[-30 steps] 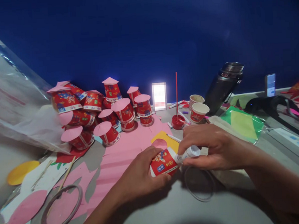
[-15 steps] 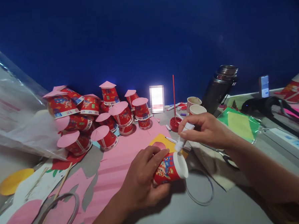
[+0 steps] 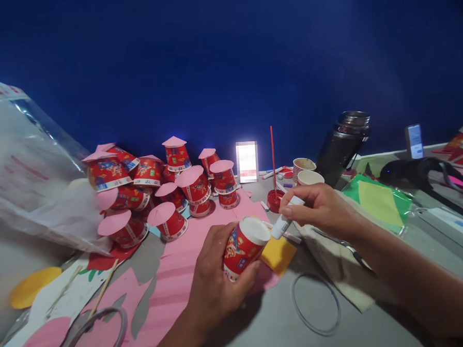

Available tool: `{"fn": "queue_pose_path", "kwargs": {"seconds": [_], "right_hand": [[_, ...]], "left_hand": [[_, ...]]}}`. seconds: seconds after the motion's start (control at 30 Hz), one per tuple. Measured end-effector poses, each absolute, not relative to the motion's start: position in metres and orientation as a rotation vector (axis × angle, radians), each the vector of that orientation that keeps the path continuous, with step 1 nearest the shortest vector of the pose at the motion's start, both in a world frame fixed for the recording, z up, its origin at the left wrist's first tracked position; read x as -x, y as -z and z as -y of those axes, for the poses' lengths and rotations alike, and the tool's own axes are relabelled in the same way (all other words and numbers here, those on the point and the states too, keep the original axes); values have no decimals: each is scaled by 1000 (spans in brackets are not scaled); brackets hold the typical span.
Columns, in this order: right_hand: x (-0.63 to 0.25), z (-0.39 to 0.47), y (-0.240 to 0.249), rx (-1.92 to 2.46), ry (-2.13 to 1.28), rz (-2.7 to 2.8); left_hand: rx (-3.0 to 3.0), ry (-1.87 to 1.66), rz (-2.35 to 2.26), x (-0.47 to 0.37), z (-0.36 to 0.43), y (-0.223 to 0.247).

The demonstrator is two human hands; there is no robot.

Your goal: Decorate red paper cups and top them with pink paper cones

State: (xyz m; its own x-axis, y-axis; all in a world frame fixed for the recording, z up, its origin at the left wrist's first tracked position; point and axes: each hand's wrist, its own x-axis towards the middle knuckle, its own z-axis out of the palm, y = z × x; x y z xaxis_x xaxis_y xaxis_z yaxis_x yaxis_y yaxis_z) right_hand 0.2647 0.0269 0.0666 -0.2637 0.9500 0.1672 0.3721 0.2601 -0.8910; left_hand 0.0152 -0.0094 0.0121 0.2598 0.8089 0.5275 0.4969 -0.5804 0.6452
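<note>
Now, red cup [image 3: 246,245] tipped more upright, left hand [image 3: 213,270] gripping it, right hand [image 3: 321,206] pinching white tube [image 3: 282,225]

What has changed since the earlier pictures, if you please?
The left hand has tipped the red cup more upright. The right hand has turned the white tube steeper, its tip downward. Both hands keep their holds; the pink-topped cups stay piled.
</note>
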Motion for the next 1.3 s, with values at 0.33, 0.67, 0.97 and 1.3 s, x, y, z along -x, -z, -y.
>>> {"fn": "queue_pose_path", "kwargs": {"seconds": [0.33, 0.67, 0.97, 1.3], "right_hand": [[-250, -1, -77, 932, -442, 2065], [-255, -12, -76, 1125, -627, 1809], [-250, -1, -77, 1024, -842, 1827], [-275, -4, -93, 985, -638, 2060]], "left_hand": [[-1711, -767, -1141, -22, 14, -19], [-1459, -774, -799, -19, 14, -16], [-1404, -806, -788, -24, 14, -16], [-1299, -776, -786, -18, 12, -14]]}}
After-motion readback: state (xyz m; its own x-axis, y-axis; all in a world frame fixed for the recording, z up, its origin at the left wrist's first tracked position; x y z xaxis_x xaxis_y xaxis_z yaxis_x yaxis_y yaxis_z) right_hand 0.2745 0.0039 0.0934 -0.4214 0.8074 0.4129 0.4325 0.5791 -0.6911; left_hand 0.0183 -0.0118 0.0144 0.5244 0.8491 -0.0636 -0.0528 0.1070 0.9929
